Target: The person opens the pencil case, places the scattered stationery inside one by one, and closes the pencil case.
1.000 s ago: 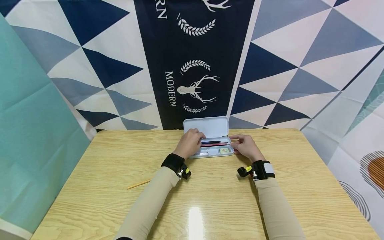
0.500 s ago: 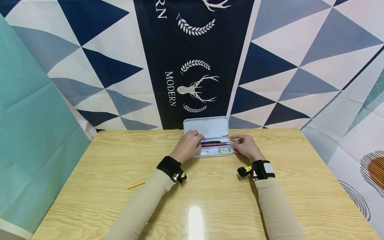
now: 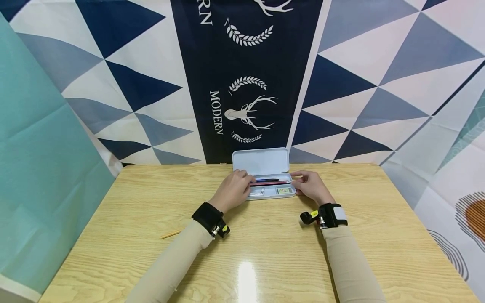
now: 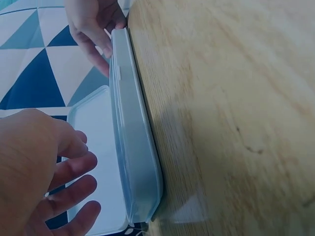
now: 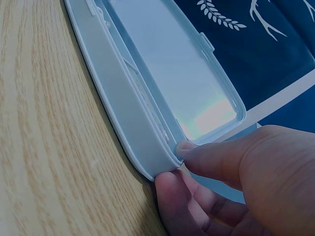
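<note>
A pale blue pencil case (image 3: 268, 196) stands at the table's far edge, its lid (image 3: 261, 161) raised against the cloth. Inside lie a dark pen (image 3: 268, 180), a reddish pencil (image 3: 273, 183), a small clear item (image 3: 257, 192) and a small yellow-green patterned block (image 3: 284, 191). My right hand (image 3: 310, 186) grips the case's right end; in the right wrist view the thumb (image 5: 206, 157) lies on the rim with fingers below. Over the left end is my left hand (image 3: 233, 189), its loosely bent fingers (image 4: 74, 191) holding nothing in the left wrist view.
A yellow pencil (image 3: 171, 234) lies on the wooden table (image 3: 273, 252), partly covered by the left sleeve (image 3: 178, 256). Patterned cloth (image 3: 151, 84) rises directly behind the table's far edge.
My left hand has drawn back a little to the left and nearer, showing more of the pens. The right hand and the case stay put.
</note>
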The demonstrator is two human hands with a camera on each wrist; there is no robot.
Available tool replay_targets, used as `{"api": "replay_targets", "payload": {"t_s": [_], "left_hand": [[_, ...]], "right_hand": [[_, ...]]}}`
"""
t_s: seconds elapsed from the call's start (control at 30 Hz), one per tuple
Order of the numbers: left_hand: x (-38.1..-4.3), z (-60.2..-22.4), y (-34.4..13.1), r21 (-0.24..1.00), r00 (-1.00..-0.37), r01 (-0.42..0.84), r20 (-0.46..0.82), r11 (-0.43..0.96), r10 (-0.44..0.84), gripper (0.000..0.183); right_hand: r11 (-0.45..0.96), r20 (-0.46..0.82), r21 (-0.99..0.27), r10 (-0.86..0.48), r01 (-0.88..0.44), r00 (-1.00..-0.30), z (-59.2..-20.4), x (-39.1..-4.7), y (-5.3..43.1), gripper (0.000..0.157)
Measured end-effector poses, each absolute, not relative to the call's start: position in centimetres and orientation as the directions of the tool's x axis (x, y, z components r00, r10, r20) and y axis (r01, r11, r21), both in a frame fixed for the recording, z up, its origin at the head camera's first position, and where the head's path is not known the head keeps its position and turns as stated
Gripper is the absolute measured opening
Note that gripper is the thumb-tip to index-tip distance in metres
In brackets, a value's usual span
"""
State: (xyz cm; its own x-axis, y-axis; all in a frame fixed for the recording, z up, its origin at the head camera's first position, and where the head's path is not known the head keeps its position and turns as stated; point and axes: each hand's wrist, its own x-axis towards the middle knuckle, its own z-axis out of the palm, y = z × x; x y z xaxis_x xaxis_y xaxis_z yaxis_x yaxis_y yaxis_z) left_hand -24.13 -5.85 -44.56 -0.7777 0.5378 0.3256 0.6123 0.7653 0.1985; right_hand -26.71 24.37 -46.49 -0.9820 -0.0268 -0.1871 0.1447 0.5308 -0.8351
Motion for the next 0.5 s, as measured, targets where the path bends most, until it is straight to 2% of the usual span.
{"api": "replay_targets", "payload": {"t_s": [0.5], "left_hand": [[-22.4, -44.3, -7.0, 0.162, -0.77, 0.622, 0.308, 0.766, 0.559, 0.022]], "right_hand": [[0.54, -0.193, -0.828, -0.024, 0.15, -0.981, -46.4, -26.5, 24.3, 0.045]]}}
